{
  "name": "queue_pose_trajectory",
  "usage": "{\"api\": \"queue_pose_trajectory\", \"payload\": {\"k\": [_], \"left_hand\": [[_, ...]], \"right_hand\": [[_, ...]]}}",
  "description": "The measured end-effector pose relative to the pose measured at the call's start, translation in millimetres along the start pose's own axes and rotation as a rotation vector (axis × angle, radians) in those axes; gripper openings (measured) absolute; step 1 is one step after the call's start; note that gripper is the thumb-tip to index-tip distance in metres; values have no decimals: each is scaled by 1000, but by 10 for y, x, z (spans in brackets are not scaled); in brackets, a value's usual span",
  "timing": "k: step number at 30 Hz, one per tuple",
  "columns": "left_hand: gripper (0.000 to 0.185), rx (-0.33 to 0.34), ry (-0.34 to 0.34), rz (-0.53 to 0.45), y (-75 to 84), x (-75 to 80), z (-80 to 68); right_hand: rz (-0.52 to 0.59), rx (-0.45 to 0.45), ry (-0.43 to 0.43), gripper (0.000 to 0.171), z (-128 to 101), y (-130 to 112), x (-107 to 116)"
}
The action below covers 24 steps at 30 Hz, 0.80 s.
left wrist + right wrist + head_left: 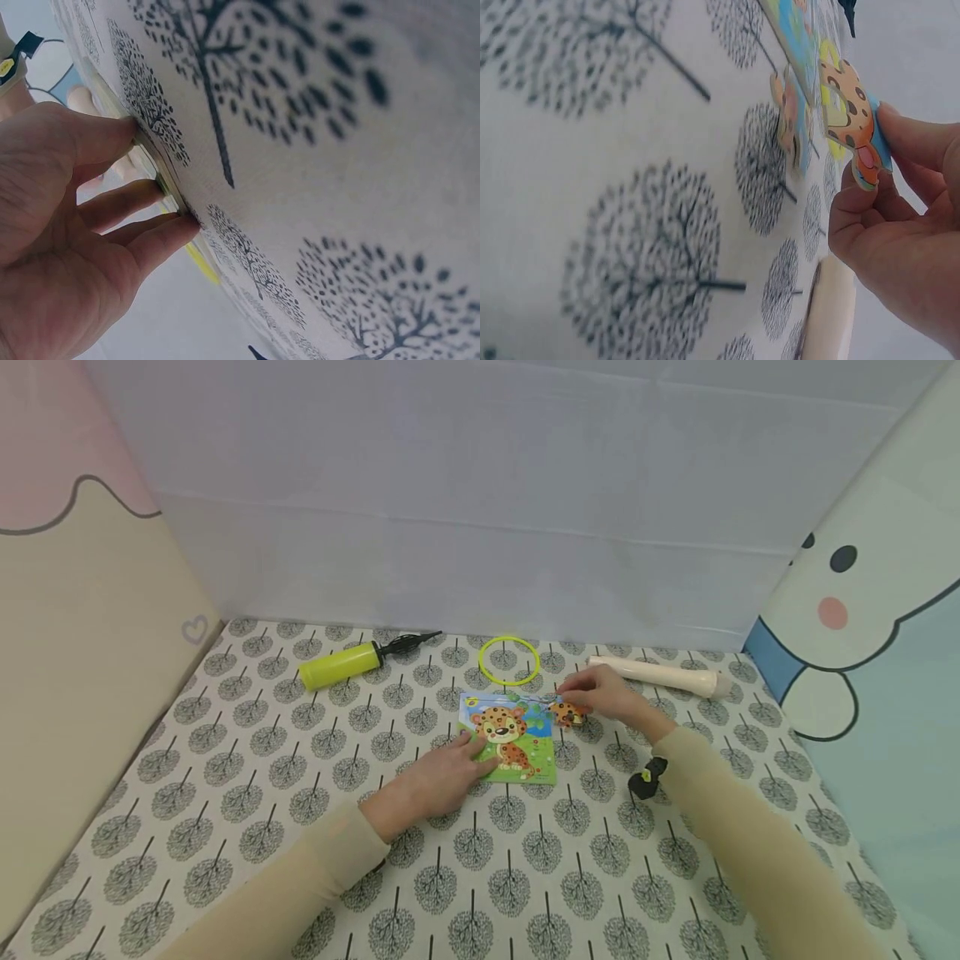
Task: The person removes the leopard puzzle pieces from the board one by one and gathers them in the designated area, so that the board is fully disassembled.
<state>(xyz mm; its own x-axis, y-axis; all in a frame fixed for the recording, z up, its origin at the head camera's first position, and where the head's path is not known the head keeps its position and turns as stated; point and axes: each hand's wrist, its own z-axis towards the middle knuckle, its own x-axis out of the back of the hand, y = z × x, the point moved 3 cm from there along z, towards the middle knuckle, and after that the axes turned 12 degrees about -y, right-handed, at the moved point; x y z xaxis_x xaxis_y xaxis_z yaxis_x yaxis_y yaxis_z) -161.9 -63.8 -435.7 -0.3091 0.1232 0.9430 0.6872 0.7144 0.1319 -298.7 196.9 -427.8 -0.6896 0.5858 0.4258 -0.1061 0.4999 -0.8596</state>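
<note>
A jigsaw puzzle board (542, 764) with a spotted leopard cub on green and blue lies flat on the patterned cloth. My left hand (446, 772) rests at its lower left, thumb and fingertips pressing the board near the edge. Beyond the board's upper right corner, my right hand (600, 692) pinches a puzzle piece (847, 112) between thumb and fingers. That piece is orange with dark spots and a bit of blue, held above the cloth. Below it in the right wrist view lies a second puzzle piece (791, 120), close beside the board.
Behind the board lies a yellow ring (510, 683). A yellow-green hand pump (341, 666) with a black nozzle is at the back left. A cream tube (660, 674) lies behind my right hand. Cloth walls (465, 468) close off the back and both sides.
</note>
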Motion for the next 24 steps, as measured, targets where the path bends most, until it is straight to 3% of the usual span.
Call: {"api": "queue_pose_trajectory", "payload": {"k": [4, 11, 17, 24], "left_hand": [[48, 3, -4, 0, -2, -13, 4], [48, -2, 8, -1, -4, -17, 12], [47, -1, 10, 0, 2, -12, 7], [48, -8, 21, 16, 7, -5, 2]], "right_hand": [[-14, -48, 8, 25, -87, 79, 98], [56, -125, -25, 27, -187, 244, 254], [25, -143, -58, 27, -246, 273, 298], [-3, -207, -34, 26, -218, 337, 310]]}}
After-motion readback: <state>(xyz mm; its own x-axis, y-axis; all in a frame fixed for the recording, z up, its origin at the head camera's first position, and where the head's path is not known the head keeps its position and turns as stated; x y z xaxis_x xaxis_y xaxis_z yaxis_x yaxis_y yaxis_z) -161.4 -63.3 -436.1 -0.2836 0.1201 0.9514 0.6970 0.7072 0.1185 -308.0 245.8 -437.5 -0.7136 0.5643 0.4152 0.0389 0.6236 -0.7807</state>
